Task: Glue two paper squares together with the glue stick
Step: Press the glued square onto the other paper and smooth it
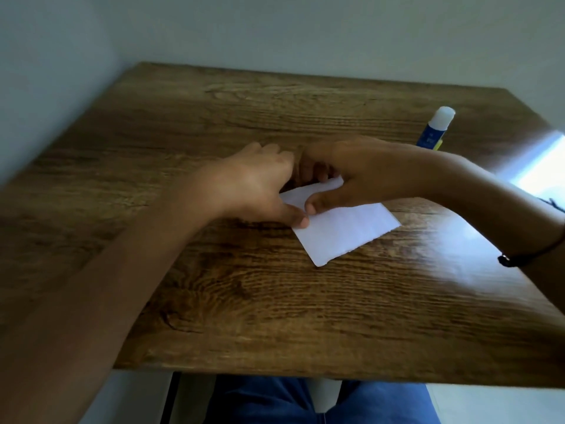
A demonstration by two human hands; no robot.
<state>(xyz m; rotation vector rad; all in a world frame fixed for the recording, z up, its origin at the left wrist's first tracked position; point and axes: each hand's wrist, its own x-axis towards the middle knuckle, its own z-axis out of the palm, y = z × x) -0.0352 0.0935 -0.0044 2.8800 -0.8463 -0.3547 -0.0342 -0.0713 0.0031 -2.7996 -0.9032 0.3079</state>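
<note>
White paper [342, 231] lies flat on the wooden table [275, 301], near its middle. I cannot tell whether it is one sheet or two stacked squares. My left hand [253, 188] rests on the paper's far left corner, thumb pressing its edge. My right hand [351, 175] covers the paper's far edge, its thumb down on the sheet beside my left thumb. The fingers of both hands are curled over the far part, which is hidden. A blue glue stick [435, 128] with a white cap stands upright at the far right of the table, behind my right wrist.
The table stands against a pale wall at the back and left. A bright window reflection [458, 240] glares on the table's right side. My legs in blue trousers [275, 402] show below the near edge. A dark band [519, 260] circles my right forearm.
</note>
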